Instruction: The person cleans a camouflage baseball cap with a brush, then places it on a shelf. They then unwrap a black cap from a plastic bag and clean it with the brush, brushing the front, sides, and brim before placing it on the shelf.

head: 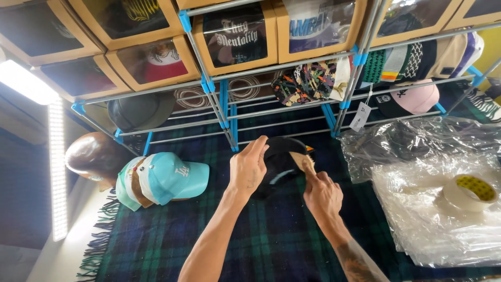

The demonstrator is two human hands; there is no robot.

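Note:
A black cap (pixel 280 156) is held up over the dark green plaid blanket (pixel 271 240). My left hand (pixel 249 167) grips the cap's left side, fingers curled over its crown. Just to the right, my right hand (pixel 322 194) holds a small wooden-handled brush (pixel 305 161) against the cap's right side. Part of the cap is hidden behind my left hand.
Teal and cream caps (pixel 163 180) lie stacked at the left beside a brown head form (pixel 94 155). A metal rack (pixel 229 112) with more caps and windowed cardboard boxes (pixel 237 36) rises behind. Clear plastic bags (pixel 433 209) and a tape roll (pixel 469 192) lie at the right.

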